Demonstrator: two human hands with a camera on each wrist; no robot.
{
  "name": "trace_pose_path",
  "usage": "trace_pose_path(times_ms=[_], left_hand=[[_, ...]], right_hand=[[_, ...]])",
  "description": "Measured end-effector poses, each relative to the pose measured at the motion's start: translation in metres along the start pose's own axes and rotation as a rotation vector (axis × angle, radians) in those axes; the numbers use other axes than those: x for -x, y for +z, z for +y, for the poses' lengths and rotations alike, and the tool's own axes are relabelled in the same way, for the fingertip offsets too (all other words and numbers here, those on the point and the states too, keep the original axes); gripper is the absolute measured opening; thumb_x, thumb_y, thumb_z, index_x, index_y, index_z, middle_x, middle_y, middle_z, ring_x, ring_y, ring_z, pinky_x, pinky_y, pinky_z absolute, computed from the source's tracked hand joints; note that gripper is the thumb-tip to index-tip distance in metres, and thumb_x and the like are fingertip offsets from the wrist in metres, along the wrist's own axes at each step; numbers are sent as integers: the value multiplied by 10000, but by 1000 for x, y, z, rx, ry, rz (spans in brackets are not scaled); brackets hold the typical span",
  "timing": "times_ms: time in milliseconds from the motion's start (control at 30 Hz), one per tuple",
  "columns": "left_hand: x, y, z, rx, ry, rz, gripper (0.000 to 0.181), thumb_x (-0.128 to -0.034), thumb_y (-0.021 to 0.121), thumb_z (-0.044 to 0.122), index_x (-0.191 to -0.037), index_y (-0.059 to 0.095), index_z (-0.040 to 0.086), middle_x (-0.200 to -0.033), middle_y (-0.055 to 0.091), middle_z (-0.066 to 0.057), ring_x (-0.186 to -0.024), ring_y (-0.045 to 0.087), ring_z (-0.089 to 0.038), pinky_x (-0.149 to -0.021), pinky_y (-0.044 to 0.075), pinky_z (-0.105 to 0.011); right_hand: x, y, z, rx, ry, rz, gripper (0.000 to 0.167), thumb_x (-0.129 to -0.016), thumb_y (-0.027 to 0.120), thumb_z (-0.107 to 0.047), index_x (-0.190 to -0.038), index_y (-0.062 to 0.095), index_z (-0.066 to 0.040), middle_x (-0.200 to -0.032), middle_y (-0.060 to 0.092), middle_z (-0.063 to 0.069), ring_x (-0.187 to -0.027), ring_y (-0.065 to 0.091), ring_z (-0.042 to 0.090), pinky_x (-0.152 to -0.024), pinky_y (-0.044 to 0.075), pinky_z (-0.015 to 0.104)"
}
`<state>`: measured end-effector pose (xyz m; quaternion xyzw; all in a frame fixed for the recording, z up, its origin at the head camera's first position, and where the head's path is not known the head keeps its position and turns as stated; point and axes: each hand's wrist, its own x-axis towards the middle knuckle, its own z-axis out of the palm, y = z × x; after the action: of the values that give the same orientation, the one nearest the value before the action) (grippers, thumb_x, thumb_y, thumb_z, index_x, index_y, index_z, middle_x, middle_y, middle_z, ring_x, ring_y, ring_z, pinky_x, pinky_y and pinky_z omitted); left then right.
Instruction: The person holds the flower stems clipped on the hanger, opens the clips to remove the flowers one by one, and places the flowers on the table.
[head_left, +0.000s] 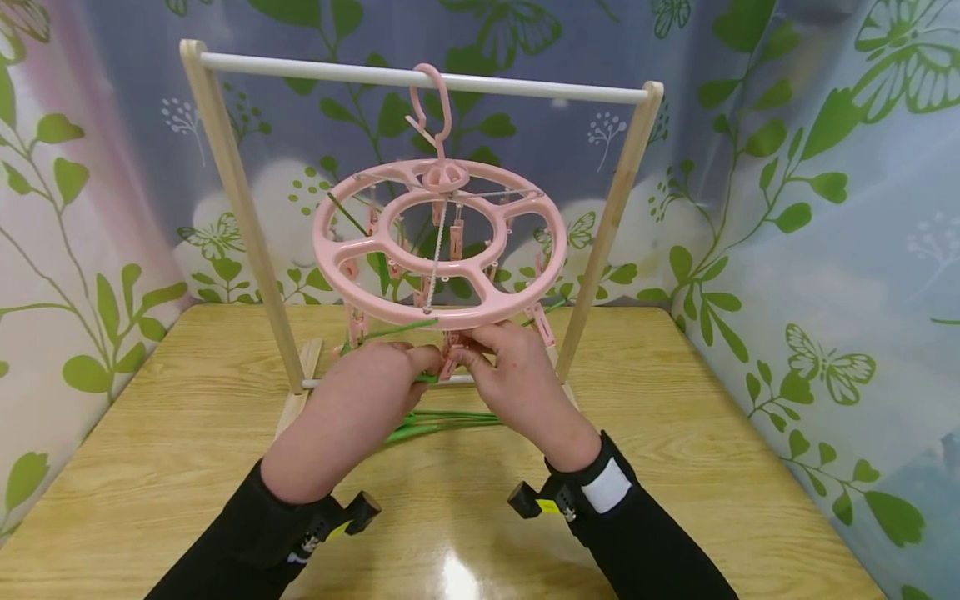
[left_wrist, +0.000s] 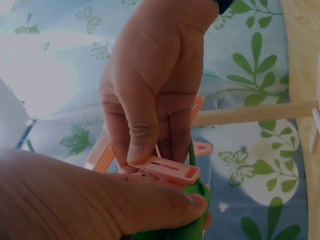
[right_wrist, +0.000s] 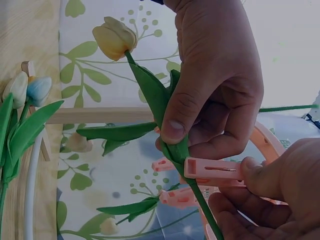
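My left hand (head_left: pixel 367 375) holds the leafy green stem of a yellow artificial tulip (right_wrist: pixel 115 39), pinching it between thumb and fingers. The bloom points away beyond that hand in the right wrist view. My right hand (head_left: pixel 517 375) pinches a pink clothespin (right_wrist: pixel 215 169) at its handle end, below the rim of a round pink hanger (head_left: pixel 450 317). The clothespin's far end lies against the tulip's stem and leaves. Whether its jaws enclose the stem cannot be made out.
The hanger hooks over a white rail (head_left: pixel 300 68) on a wooden stand (head_left: pixel 611 225). More pink clothespins (head_left: pixel 456 240) hang from it, some with flowers. Several green stems (head_left: pixel 450 418) lie on the table (head_left: pixel 637 467); white and blue tulips (right_wrist: pixel 39 90) show at the right wrist view's left.
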<state>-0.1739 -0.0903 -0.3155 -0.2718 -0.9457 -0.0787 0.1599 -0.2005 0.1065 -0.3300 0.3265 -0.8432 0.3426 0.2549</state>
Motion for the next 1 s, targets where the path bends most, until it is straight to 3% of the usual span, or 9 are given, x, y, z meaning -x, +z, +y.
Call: trace_pose_path(times_ms=[133, 233, 367, 433, 600, 667, 900, 1000], left_hand=[[-1, -1, 0, -7, -6, -9, 142, -904, 802, 243, -1016, 715, 250, -887, 716, 21, -798, 701, -194, -595, 536, -340], [0, 1, -1, -17, 9, -25, 133, -898, 806, 232, -984, 704, 236, -845, 707, 29, -729, 687, -176, -552, 515, -324], [2, 2, -4, -23, 44, -39, 140, -887, 809, 168, -949, 690, 211, -811, 708, 34, -631, 646, -134, -522, 499, -287], [4, 2, -5, -25, 52, -46, 137, -896, 797, 149, -931, 678, 207, -757, 675, 42, -571, 591, -104, -504, 471, -259], [6, -1, -7, -15, 12, -108, 178, -930, 773, 218, -884, 604, 246, -639, 520, 76, -524, 480, -72, -481, 391, -243], [7, -2, -7, -11, -3, -121, 192, -918, 787, 239, -883, 598, 250, -650, 521, 83, -541, 484, -66, -493, 394, -245], [12, -1, -8, -56, 32, -99, 199, -951, 703, 76, -847, 577, 189, -626, 499, 44, -500, 431, -91, -461, 333, -250], [19, -1, -9, -149, 82, -74, 225, -979, 631, 30, -828, 531, 163, -582, 413, 27, -474, 368, -101, -450, 269, -255]], right_hand=[[0, 0, 0, -8, 1, -6, 183, -963, 699, -86, -1134, 757, -119, -1012, 744, 0, -950, 687, 103, -763, 566, 284], [0, -1, 0, -9, 4, 22, 156, -952, 709, -111, -1098, 766, -115, -994, 744, -7, -968, 682, 118, -952, 520, 362], [1, -4, -1, -23, 1, 80, 105, -937, 715, -117, -1023, 775, -116, -947, 729, -23, -952, 660, 129, -963, 503, 387], [2, -5, 0, -23, -4, 91, 96, -939, 710, -117, -1010, 774, -124, -952, 714, -26, -962, 639, 132, -875, 525, 345], [0, -4, 0, 4, -19, 81, 92, -948, 697, -121, -996, 770, -152, -963, 703, -40, -998, 618, 140, -928, 487, 361], [-1, -4, 0, 15, -30, 76, 91, -947, 696, -120, -992, 764, -160, -954, 705, -42, -993, 626, 141, -962, 474, 374], [-5, -4, 0, 34, -52, 75, 58, -926, 707, -111, -940, 751, -147, -928, 706, -43, -978, 638, 146, -1038, 424, 406], [-5, -5, 0, 38, -51, 77, 56, -929, 704, -109, -936, 750, -139, -942, 700, -41, -997, 636, 147, -1037, 422, 399]])
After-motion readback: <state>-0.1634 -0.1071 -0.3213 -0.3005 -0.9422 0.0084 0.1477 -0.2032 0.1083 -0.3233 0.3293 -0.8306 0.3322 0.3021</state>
